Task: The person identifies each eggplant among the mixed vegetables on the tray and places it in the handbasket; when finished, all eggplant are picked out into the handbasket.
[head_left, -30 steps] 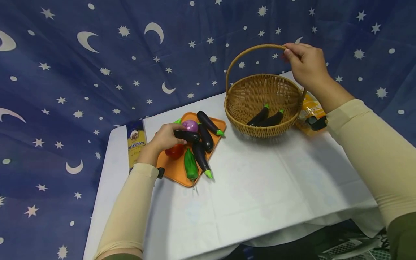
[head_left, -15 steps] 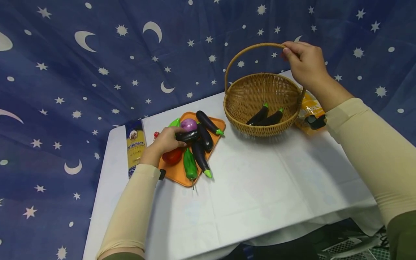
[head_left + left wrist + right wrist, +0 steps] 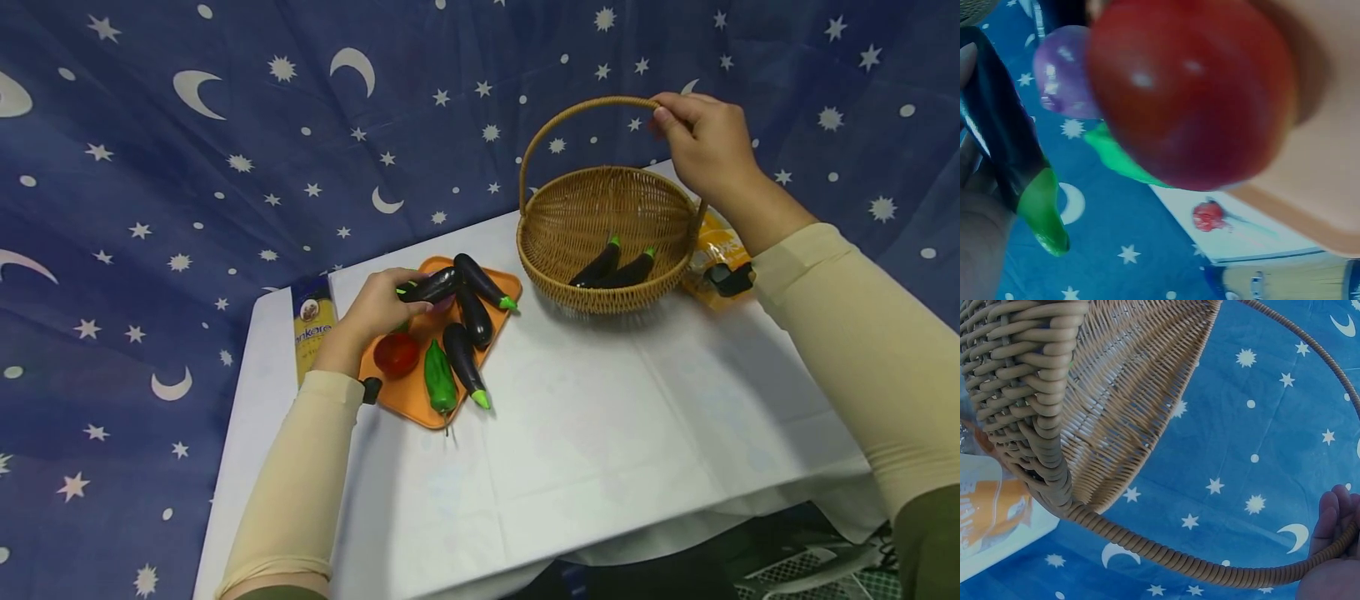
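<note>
Pinched eggplant (image 3: 433,287) in left hand (image 3: 381,305) | gripped basket handle (image 3: 581,107) in right hand (image 3: 708,143) | probably called for firm pinch, clear of tomato (image 3: 396,356) just beside left hand, plus steady right hand

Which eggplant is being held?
The glossy black, green-capped eggplant in the person's left hand; the others aren't held: three similar eggplants rest on the orange tray, two eggplants lie inside the brown wicker basket.

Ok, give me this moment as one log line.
left grip: holds eggplant over orange tray; right grip: holds basket handle; basket: two eggplants inside; tray: three more eggplants
</note>
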